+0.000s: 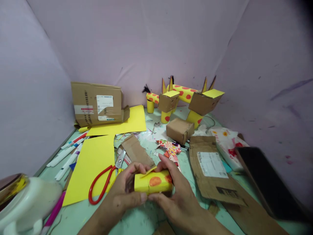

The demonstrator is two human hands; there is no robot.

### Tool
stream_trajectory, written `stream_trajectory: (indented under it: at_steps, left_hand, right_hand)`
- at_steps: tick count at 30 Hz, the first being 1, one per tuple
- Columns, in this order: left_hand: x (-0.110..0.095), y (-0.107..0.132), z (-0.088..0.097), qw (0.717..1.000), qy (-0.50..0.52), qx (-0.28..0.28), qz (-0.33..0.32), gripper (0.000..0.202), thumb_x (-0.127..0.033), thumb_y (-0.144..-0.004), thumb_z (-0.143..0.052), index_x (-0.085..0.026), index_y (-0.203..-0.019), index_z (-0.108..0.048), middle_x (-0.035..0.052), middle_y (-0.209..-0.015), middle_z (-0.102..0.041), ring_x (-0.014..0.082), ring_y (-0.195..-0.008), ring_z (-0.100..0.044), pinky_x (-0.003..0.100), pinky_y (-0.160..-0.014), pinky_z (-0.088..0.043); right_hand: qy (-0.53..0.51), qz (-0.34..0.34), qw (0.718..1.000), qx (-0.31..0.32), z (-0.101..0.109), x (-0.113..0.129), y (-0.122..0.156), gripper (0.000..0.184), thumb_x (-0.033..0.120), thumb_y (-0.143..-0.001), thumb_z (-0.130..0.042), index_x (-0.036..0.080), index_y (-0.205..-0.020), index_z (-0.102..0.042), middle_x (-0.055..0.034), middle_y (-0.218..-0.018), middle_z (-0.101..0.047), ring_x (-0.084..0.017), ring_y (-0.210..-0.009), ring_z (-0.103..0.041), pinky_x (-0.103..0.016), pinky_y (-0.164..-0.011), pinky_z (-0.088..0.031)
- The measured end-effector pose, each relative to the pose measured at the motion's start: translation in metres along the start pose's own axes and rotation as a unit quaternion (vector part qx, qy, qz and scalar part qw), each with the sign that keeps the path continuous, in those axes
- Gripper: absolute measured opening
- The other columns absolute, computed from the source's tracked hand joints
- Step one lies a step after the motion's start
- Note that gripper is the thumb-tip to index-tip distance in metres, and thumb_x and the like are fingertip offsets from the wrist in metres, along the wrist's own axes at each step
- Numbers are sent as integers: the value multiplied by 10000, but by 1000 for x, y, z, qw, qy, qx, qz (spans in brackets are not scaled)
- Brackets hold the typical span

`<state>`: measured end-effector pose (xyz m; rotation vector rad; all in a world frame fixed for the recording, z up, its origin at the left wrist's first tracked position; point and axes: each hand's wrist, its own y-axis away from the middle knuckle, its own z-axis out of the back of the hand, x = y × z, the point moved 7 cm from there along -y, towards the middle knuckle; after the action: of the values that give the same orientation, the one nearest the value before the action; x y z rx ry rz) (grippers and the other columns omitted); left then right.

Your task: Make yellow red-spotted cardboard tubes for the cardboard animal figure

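Note:
Both my hands hold a small yellow paper-covered tube (152, 182) with orange spots, low in the middle of the view. My left hand (122, 195) wraps its left end, thumb pressed along the front edge. My right hand (176, 195) grips the right end, with the fingers curled over the top and the thumb underneath. A loose yellow paper flap sticks up from the top of the tube. Red-handled scissors (102, 182) lie just left of my left hand on a yellow paper sheet (93, 163).
Two yellow spotted cardboard animal figures (186, 98) stand at the back. A small cardboard box (179, 130), flattened cardboard (210, 169), a torn carton (97, 104), markers (68, 153), a white glue bottle (26, 202) and a dark phone (266, 179) surround the green table.

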<state>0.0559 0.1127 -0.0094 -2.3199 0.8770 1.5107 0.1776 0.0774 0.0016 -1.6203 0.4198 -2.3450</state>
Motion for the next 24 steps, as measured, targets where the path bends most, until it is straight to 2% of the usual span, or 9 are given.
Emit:
stream_trajectory:
  at_steps: [2,5,9,14,17,20,24]
  left_hand:
    - [0,0,-1,1000,6,8,-2,380,-174,-585,-763,-198,-878,-522,17,-1010,-564,173,-931,-548,234,-745,-439]
    - [1,0,-1,1000,4,14,1,374,-181,-598,-758,-205,-876,-509,15,-1018,-554,176,-929,-543,252,-750,-434]
    - [7,-2,1,1000,-18,5,14,346,-219,-645,-737,-207,-903,-508,8,-962,-548,170,-890,-538,264,-737,-424]
    - [6,-2,-2,999,-45,-1,3,368,-237,-635,-740,-176,-919,-514,7,-869,-557,142,-778,-527,232,-660,-396]
    - [3,-1,-2,999,-52,-5,3,370,-223,-633,-734,-165,-931,-522,24,-897,-560,161,-812,-533,257,-699,-401]
    - [2,0,0,997,-82,-11,3,429,-163,-603,-740,-169,-984,-543,31,-953,-559,184,-873,-530,278,-748,-400]
    - [2,-1,2,996,-85,-10,-12,418,-159,-616,-712,-149,-1005,-562,32,-908,-567,170,-828,-515,265,-719,-385]
  right_hand:
    - [2,14,1000,13,-1,3,-1,731,56,-685,-672,306,-1295,-357,-42,-1088,-447,-217,-1026,-478,-338,-898,-407]
    - [-6,14,1000,16,0,6,-4,485,54,-686,-673,269,-1095,-524,-52,-1110,-428,-226,-1082,-456,-334,-908,-408]
    - [-43,13,999,30,-2,6,-7,355,118,-710,-685,255,-1001,-536,-52,-1090,-532,-231,-1064,-501,-350,-910,-415]
    - [-48,-25,998,29,-2,-3,-6,227,232,-754,-675,268,-945,-558,-28,-993,-616,-209,-923,-583,-294,-791,-468]
    - [-36,-68,997,22,-1,-13,-6,204,301,-719,-708,260,-883,-593,-29,-960,-642,-221,-889,-610,-273,-731,-496]
    - [-21,-113,993,15,2,-25,-6,266,355,-679,-720,259,-905,-616,-38,-957,-667,-247,-879,-630,-273,-680,-524]
    - [-10,-166,985,34,3,-42,-5,320,387,-649,-721,269,-935,-641,-39,-924,-701,-250,-789,-661,-261,-590,-544]
